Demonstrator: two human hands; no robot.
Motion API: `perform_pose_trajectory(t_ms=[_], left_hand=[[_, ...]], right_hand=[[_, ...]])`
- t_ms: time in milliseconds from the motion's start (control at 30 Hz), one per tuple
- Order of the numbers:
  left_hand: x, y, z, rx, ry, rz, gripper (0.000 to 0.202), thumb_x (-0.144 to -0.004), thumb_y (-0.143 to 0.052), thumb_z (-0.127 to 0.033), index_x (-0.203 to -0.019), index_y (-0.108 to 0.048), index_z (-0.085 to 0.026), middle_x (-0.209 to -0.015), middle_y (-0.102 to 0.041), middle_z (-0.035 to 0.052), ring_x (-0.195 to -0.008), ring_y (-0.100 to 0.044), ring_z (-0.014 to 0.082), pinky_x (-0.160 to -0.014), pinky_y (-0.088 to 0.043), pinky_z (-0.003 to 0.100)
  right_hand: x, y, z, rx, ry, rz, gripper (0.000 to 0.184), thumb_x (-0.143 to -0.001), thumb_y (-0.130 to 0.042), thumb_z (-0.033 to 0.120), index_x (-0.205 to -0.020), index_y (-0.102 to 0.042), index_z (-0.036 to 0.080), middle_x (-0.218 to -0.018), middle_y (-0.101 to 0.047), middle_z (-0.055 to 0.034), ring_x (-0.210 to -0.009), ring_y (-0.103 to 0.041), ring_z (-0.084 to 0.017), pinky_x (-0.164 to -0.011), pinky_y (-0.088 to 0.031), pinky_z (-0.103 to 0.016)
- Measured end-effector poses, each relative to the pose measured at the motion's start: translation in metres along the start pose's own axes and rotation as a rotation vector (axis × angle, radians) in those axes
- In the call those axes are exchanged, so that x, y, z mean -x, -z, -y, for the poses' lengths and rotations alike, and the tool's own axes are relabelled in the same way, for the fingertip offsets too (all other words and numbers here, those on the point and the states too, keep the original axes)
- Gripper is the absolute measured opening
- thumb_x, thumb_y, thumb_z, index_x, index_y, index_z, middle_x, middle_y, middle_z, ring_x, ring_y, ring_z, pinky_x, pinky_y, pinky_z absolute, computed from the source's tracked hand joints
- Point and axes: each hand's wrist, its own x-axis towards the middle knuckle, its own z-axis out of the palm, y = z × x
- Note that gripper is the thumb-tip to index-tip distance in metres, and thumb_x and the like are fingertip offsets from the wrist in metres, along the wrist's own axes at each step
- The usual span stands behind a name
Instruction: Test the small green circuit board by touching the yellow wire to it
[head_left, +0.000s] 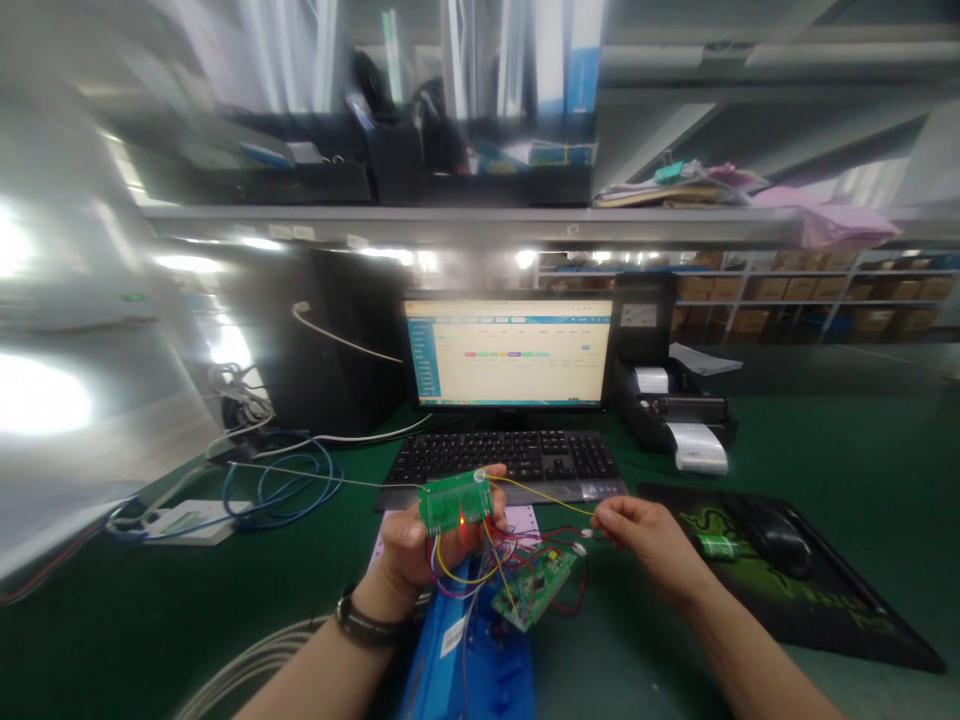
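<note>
Two hands at lower center of the frame: a green circuit board [455, 502] raised in my left hand [427, 545], a white connector [584, 534] pinched in my right hand [651, 540].

My left hand clamps the board, its long axis running left to right, tipped slightly up at the right. A yellow wire [540, 494] runs from the board toward my right hand, which pinches the connector. A second green board [534, 590] lies below, between the hands, above the table [825, 450].
</note>
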Motion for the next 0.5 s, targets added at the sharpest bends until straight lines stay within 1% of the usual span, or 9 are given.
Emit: perform_pose_trajectory(t_ms=[133,300,433,500], left_hand=[[0.0005,0.0012,0.0002,0.000,-0.014,-0.022,0.090,-0.050,-0.061,-0.035,-0.132,-0.040,-0.007,-0.101,-0.050,0.0154,-0.092,-0.048,0.0292,-0.085,-0.039,0.044],[0.0024,0.0064,0.0011,0.033,-0.013,-0.023,0.090,-0.050,-0.062,-0.036,-0.133,-0.038,-0.008,-0.105,-0.050,0.0148,-0.093,-0.048,0.0290,-0.087,-0.039,0.043],[0.0045,0.0093,0.0020,0.068,-0.011,-0.026,0.090,-0.051,-0.062,-0.034,-0.134,-0.038,-0.007,-0.116,-0.049,0.0164,-0.095,-0.049,0.0295,-0.089,-0.038,0.044],[0.0051,0.0094,0.0020,0.083,-0.015,-0.014,0.089,-0.052,-0.062,-0.033,-0.134,-0.038,-0.006,-0.118,-0.049,0.0169,-0.095,-0.049,0.0293,-0.090,-0.039,0.044]], right_hand=[[0.0001,-0.0010,0.0012,0.035,0.020,0.033,0.030,-0.077,-0.059,0.043,-0.076,-0.066,0.014,-0.068,-0.058,-0.0015,-0.065,-0.046,-0.012,-0.063,-0.035,-0.026],[-0.0011,-0.0003,-0.0014,0.062,0.058,0.059,0.028,-0.079,-0.056,0.040,-0.078,-0.065,0.014,-0.070,-0.060,-0.0027,-0.066,-0.048,-0.013,-0.063,-0.037,-0.026],[-0.0015,0.0004,-0.0008,0.072,0.068,0.041,0.027,-0.078,-0.056,0.040,-0.076,-0.065,0.014,-0.069,-0.060,-0.0020,-0.066,-0.050,-0.013,-0.064,-0.038,-0.026],[-0.0015,0.0001,0.0001,0.080,0.070,0.025,0.026,-0.078,-0.057,0.040,-0.076,-0.064,0.015,-0.069,-0.060,-0.0014,-0.066,-0.050,-0.012,-0.064,-0.038,-0.026]])
